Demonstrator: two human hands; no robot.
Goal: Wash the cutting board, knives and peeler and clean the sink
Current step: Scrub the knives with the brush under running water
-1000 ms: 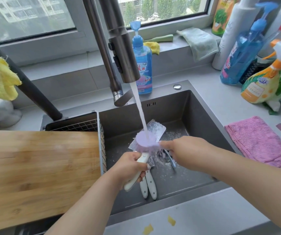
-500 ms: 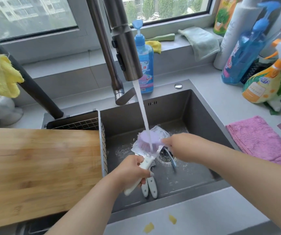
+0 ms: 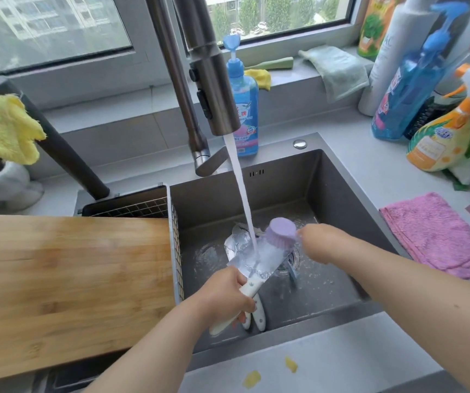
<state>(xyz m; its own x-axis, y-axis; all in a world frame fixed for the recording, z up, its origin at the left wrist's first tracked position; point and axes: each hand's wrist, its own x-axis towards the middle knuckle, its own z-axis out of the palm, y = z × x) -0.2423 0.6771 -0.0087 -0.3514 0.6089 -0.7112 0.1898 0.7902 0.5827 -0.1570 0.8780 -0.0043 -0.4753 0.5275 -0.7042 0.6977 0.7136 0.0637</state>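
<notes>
Water runs from the faucet onto the blade of a white-handled knife above the sink. My left hand grips that knife's handle. My right hand holds a round purple brush at the blade's far right end. Two more white knife handles lie on the sink floor under my left hand. A blue peeler lies by the drain. The wooden cutting board rests across the sink's left side.
A wire rack sits behind the board. A blue soap bottle stands behind the sink, and spray bottles crowd the right counter. A pink cloth lies right of the sink. Yellow peel scraps dot the front rim.
The brush has slid right, from the middle of the blade under the stream to its far end. The blade now lies bare under the water.
</notes>
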